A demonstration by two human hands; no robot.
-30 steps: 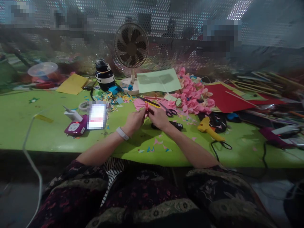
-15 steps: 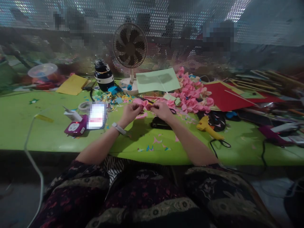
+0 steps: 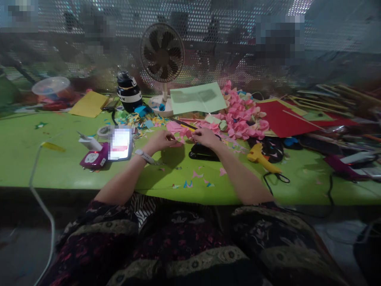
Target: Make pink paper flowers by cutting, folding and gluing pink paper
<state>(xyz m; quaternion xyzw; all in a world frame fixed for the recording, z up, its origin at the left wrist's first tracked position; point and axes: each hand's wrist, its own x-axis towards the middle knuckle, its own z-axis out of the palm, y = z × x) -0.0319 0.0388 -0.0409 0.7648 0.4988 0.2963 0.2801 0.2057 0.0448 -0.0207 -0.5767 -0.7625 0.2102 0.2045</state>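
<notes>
My right hand is closed, its fingertips pinching a small folded pink paper piece just above the table. To its left, my left hand has bent fingers pressed together at another flat pink paper piece; how firmly it grips is hard to see. A black stapler lies under and beside my right hand. Behind the hands are a yellow-and-black pencil and more pink paper. A big heap of pink paper petals rises at the back right.
A lit phone leans by a purple power socket on the left. At the back stand a dark bottle and a fan. A yellow glue gun with its cord and red paper lie right. Paper scraps litter the green table.
My hands have moved apart. The left has come away from the pink piece they both held and dropped to the flat pink paper; the right keeps the piece. The view has shifted slightly.
</notes>
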